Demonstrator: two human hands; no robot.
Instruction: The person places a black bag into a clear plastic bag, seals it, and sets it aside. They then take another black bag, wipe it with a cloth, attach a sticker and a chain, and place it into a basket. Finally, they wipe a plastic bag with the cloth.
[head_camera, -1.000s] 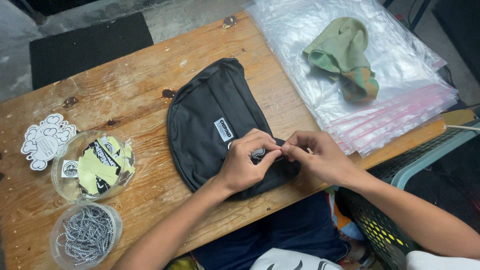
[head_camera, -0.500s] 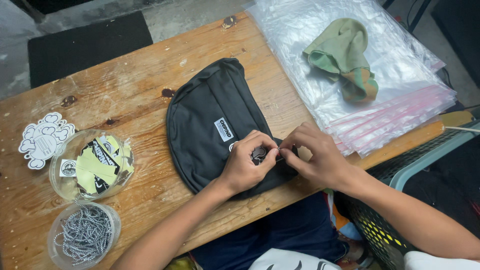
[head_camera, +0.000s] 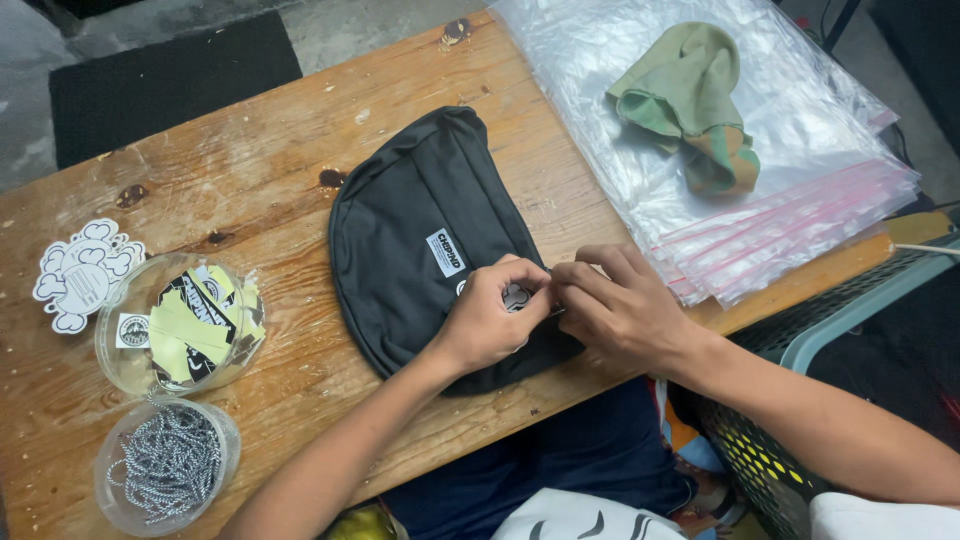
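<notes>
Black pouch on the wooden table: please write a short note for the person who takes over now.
Left hand and right hand both pinch a small round tag at the near edge of the black pouch, which lies flat on the wooden table.
Tag looks not yet fastened; whether it is attached cannot be told.
Tub of stickers and tub of ball chains stand at left; plastic bags at right.

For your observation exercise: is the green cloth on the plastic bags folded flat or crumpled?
Crumpled: the green cloth lies bunched in uneven folds on the plastic bags, not spread flat.
</notes>
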